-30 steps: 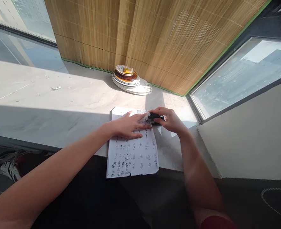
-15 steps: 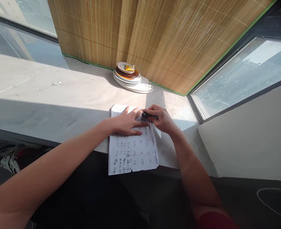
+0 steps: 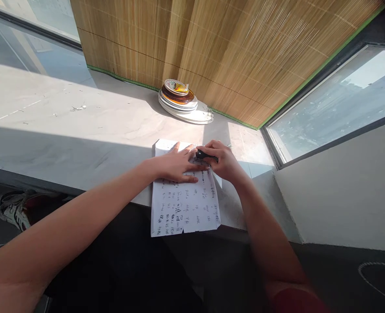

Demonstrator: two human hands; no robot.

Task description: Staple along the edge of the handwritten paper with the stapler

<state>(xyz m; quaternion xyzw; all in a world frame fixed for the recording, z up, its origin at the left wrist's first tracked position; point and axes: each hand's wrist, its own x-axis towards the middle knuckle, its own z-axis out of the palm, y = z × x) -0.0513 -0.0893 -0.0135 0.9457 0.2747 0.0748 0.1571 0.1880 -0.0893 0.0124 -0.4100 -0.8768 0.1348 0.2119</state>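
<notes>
A sheet of paper (image 3: 192,208) covered in handwriting lies on the pale stone ledge, its near end jutting over the front edge, where a small notch shows. My left hand (image 3: 175,166) rests flat on its upper part, fingers spread. Just right of those fingers, my right hand (image 3: 223,161) is closed around a small black hand tool (image 3: 205,154). The tool's front end is low over the paper by my left fingertips; its exact kind and whether it touches cannot be made out. Beside the sheet's right edge, a white paper corner (image 3: 217,179) sticks out under my right hand.
Behind the paper stands a stack of plates (image 3: 179,104) with a small yellow packet (image 3: 181,88) on top. A bamboo blind (image 3: 212,52) hangs behind it. Small scraps (image 3: 78,108) lie on the ledge (image 3: 48,148) at left. A window (image 3: 339,104) and white wall bound the right.
The whole view has shifted slightly. Both hands, the black tool and the paper keep nearly the same positions relative to one another.
</notes>
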